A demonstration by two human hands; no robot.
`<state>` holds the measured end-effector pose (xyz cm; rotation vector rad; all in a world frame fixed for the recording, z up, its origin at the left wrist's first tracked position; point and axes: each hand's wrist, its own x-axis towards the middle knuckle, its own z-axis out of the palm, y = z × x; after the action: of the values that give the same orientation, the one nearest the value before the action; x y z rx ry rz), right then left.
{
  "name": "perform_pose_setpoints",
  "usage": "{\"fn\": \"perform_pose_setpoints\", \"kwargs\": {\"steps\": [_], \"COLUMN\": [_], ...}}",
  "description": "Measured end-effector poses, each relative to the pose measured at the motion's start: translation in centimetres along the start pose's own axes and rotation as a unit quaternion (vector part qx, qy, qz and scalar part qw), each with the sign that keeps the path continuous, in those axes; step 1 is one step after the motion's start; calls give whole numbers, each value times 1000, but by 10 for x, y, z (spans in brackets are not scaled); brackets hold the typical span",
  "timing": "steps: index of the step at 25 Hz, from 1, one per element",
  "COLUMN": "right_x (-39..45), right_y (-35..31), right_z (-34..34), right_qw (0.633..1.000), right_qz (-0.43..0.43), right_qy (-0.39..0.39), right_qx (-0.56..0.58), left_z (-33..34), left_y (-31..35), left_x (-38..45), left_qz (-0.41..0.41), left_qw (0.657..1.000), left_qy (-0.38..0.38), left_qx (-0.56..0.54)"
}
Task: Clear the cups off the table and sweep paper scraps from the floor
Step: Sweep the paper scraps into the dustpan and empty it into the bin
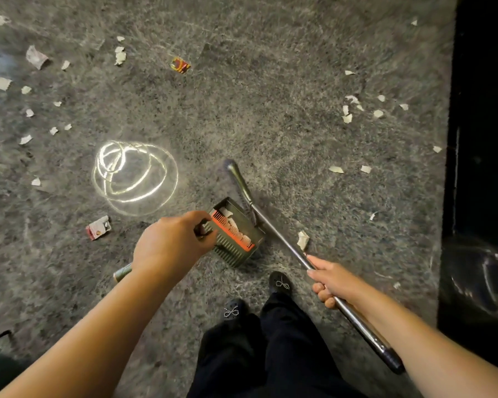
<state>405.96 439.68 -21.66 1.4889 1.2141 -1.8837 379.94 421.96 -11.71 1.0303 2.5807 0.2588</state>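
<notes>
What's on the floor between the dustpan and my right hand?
In the head view, one torn paper scrap lies beside the broom pole, between the dustpan and the right hand. Otherwise bare floor.

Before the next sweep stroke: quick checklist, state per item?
1. Left hand gripping dustpan: ok.
2. Right hand closed on broom handle: ok.
3. Dustpan holding collected scraps: ok, white pieces visible inside.
4. Nearest scrap within broom reach: ok, it lies right beside the handle.
5. Floor cleared: not ok, scraps scattered left and right, plus a red wrapper.
6. Broom head contact with floor: cannot tell, the far end is blurred.
</notes>
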Motion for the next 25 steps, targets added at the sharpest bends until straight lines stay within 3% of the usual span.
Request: {"fn": "perform_pose_setpoints", "kwargs": {"steps": [4,9,18,25], "right_x": [-30,-60,-46,1], "right_y": [40,90,141,154], "right_z": [-5,-35,-101,-81], "right_qw": [994,976,955,971], "right_qz": [-7,0,38,63], "right_qy": [53,109,168,92], "right_qx": [92,189,242,211], "left_z": [-3,10,39,49], "left_y": [21,54,119,143], "left_x": [-3,-10,4,-10], "left_qz": [125,223,246,264], "left_qw": [991,967,958,954], "left_qy": [-33,-84,-92,-64], "left_qx": [46,88,112,123]}}
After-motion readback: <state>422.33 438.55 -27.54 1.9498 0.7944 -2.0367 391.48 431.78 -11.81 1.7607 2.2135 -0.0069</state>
